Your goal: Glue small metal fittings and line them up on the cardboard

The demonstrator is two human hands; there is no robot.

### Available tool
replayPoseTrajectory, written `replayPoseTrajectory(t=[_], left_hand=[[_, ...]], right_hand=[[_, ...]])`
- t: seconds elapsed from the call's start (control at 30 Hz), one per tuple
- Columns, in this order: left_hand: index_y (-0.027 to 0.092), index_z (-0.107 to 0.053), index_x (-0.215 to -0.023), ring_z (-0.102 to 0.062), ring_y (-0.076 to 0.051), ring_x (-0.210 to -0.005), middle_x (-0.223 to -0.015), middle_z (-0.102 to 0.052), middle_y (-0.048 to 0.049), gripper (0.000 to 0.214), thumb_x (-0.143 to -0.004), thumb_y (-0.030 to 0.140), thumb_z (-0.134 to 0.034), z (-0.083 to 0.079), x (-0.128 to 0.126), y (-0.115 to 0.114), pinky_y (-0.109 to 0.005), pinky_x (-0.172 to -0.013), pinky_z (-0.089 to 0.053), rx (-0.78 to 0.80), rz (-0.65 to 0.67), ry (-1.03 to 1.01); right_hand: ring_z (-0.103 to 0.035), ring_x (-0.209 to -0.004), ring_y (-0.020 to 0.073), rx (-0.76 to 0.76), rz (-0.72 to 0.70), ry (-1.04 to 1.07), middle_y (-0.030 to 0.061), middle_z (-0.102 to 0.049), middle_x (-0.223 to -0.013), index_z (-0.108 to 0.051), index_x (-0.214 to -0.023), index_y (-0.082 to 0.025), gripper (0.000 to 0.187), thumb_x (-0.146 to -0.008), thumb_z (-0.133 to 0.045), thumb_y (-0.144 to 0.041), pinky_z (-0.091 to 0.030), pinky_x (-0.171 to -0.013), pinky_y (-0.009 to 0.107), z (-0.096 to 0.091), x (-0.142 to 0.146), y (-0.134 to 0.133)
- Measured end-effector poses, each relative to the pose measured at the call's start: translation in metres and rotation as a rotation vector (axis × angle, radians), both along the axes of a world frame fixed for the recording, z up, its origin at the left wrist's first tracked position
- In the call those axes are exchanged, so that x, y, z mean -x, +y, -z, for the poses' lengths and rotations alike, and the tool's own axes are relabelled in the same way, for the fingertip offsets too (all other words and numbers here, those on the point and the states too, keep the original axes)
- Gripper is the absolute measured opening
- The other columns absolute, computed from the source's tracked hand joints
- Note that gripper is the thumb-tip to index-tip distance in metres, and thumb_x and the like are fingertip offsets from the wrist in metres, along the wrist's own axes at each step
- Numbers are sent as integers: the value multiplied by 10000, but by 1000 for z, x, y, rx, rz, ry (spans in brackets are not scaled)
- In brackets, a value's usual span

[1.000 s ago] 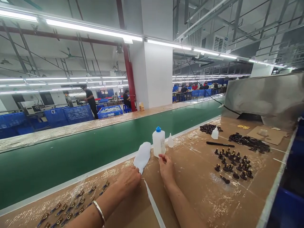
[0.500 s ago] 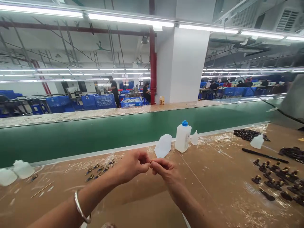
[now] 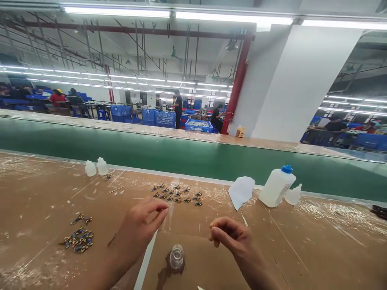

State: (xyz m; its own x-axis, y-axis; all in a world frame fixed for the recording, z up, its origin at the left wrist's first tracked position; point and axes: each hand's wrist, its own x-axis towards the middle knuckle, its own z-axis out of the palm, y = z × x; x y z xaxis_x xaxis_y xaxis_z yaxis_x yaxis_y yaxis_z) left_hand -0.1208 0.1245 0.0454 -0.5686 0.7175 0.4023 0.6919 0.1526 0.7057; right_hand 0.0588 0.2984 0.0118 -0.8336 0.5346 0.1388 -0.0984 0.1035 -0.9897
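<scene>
Two small translucent squeeze bottles [image 3: 96, 167] stand near the far edge of the desk [image 3: 36, 209] at its left end, just in front of the green conveyor belt [image 3: 181, 159]. Nearer the person, a clump of small blue-and-brass parts [image 3: 79, 240] lies on the brown cardboard top, left of the left hand [image 3: 139, 229]. That hand hovers above the desk with its fingers half curled toward the thumb; whether they hold anything is too small to tell. Between the hands, a small clear glass bottle [image 3: 177, 257] stands upright on a dark stain near the near edge, and rows of similar small parts [image 3: 177, 196] lie farther out, towards the far edge. The right hand [image 3: 232, 237] is closed in a pinch, with its fingertips [image 3: 213, 233] together above the desk, and nothing can be made out between them. To its right, a crumpled white cloth [image 3: 241, 191] lies just beside a white plastic bottle with a blue cap [image 3: 276, 186], which lies tilted against a small squeeze bottle [image 3: 293, 196]. Dark parts [image 3: 379, 211] sit at the right edge of the view.
</scene>
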Motion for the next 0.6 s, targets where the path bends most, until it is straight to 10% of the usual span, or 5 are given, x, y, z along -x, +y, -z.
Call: replayPoseTrajectory(t=[0.2,0.37,0.6], left_hand=[[260,-640,-876,-596,-99,-832,-876,-656,45,132,-837,349,-551,62,10,-35,-192,-776,-451,-192,-253,-6],[243,-627,-924,-596,-93,-864,-901,-661,34,111,-855,274,-546,80,8,-39,-204,-870,-431,-242,-287,146],[232,-601,-937,-594,-87,-859,-901,-654,30,109,-868,189,-528,81,8,-38,-209,-863,-433,-219,-269,319]], right_hand=[[-532,-647,135,-493,-12,-150,16,-568,-664,-736,-716,-250,228,-787,-628,-438,-403,-622,242,10,9,-14],[-549,-678,159,-675,-9,-184,31,-572,-678,-711,-637,-236,262,-780,-629,-441,-419,-640,265,6,13,-19],[-524,-603,133,-256,11,-195,25,-590,-638,-650,-671,-188,322,-759,-636,-497,-416,-581,237,-6,16,-24]])
